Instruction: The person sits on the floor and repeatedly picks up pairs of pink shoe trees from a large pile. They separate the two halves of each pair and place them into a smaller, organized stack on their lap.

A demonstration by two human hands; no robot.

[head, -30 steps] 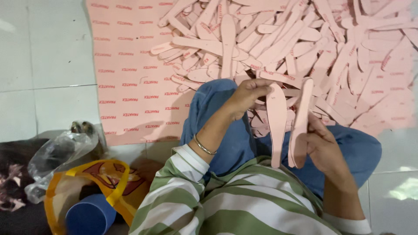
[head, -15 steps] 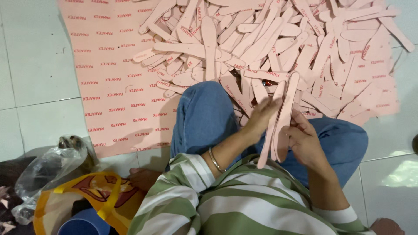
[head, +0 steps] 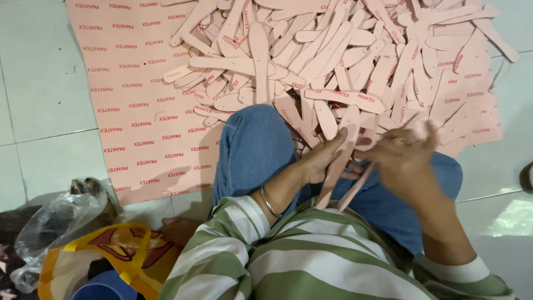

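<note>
Sitting on the pale tiled floor (head: 50,100), a person in blue jeans (head: 252,150) and a green-and-white striped top (head: 311,261) works over the lap. Left hand (head: 325,158): fingers curled around a long pink insole-shaped cutout (head: 340,158), held upright and tilted. Right hand (head: 402,158): blurred, fingers partly spread, gripping a second, thinner pink strip (head: 355,188) that slants down just beside the first; the exact grip cannot be made out. A thin metal bangle (head: 269,203) sits on the left wrist.

Surroundings:
- Pink printed sheet (head: 139,111), flat on the floor ahead of the knees, marked with rows of repeated red lettering.
- Heap of pink cutouts (head: 333,55), many pieces overlapping, lying across the sheet's far and right portions and reaching up to the jeans.
- Clear plastic bag (head: 55,222), crumpled, at lower left.
- Yellow bag (head: 105,255) with red pattern, just beside the clear one, partly covering a blue round container (head: 102,288).

The raised knee hides part of the heap's near edge.
</note>
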